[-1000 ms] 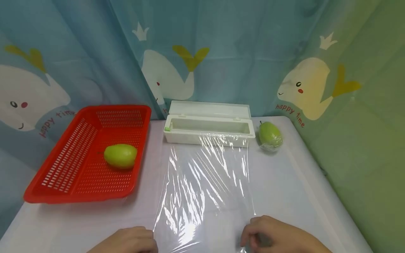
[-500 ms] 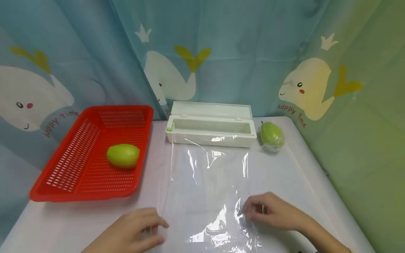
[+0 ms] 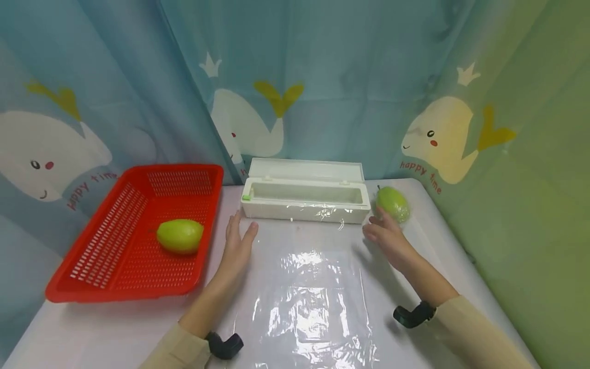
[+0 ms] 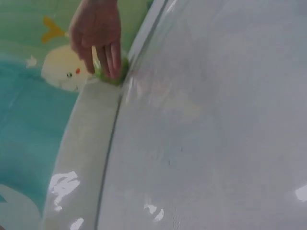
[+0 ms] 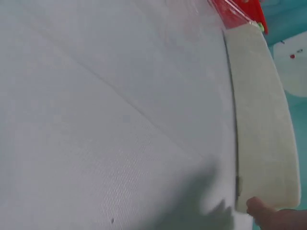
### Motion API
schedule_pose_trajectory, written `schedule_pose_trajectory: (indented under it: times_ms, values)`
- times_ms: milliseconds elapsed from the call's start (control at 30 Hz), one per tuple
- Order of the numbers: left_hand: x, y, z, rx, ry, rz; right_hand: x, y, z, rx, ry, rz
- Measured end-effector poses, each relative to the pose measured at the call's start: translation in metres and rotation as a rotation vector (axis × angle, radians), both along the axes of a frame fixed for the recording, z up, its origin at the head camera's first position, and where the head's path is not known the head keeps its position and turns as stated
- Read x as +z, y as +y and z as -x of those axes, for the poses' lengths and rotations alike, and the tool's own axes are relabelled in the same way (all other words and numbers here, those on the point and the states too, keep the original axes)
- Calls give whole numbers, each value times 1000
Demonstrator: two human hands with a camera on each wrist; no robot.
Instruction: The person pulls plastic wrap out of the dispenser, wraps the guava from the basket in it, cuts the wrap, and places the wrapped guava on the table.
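A sheet of clear cling film (image 3: 309,318) stretches across the table from a long white cling film dispenser (image 3: 306,211), whose lid stands raised. My left hand (image 3: 236,251) is beside the dispenser's left end, its fingers extended and holding nothing. My right hand (image 3: 391,237) is near the dispenser's right end, fingers loosely bent. It overlaps the lower edge of a film-wrapped green pear (image 3: 394,201) in the head view. In the left wrist view, the right hand (image 4: 98,38) hangs with fingers pointing down before that pear. One fingertip (image 5: 256,206) overlaps the dispenser's end in the right wrist view.
A red plastic basket (image 3: 207,246) stands at the left with a bare green pear (image 3: 180,236) inside. Behind the table hangs a blue curtain (image 3: 332,102) with whale prints; a green one (image 3: 530,215) borders the right side.
Both hands have let go of the film's near end and moved forward to the two ends of the dispenser. The film now lies lower, spread over the table.
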State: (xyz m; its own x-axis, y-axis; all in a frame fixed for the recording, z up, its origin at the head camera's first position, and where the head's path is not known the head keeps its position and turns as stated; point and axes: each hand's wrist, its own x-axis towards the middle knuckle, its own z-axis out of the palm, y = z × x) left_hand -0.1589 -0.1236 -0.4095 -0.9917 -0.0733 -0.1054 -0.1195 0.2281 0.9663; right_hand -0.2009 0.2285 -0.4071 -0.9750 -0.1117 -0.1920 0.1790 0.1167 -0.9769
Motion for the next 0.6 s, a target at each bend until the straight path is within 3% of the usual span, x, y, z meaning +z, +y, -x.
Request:
schedule_pose_trajectory:
  times_ms: [167, 367, 433, 600]
  values:
    - [-8, 1, 28, 66, -135, -77, -9, 2, 9, -14, -29, 120]
    - [-14, 0, 48, 51, -73, -160, -11, 2, 13, -21, -26, 195]
    - [-15, 0, 52, 48, -50, -163, -11, 2, 16, -21, -28, 203]
    - [-18, 2, 57, 66, -64, -164, -11, 2, 24, -37, -22, 229]
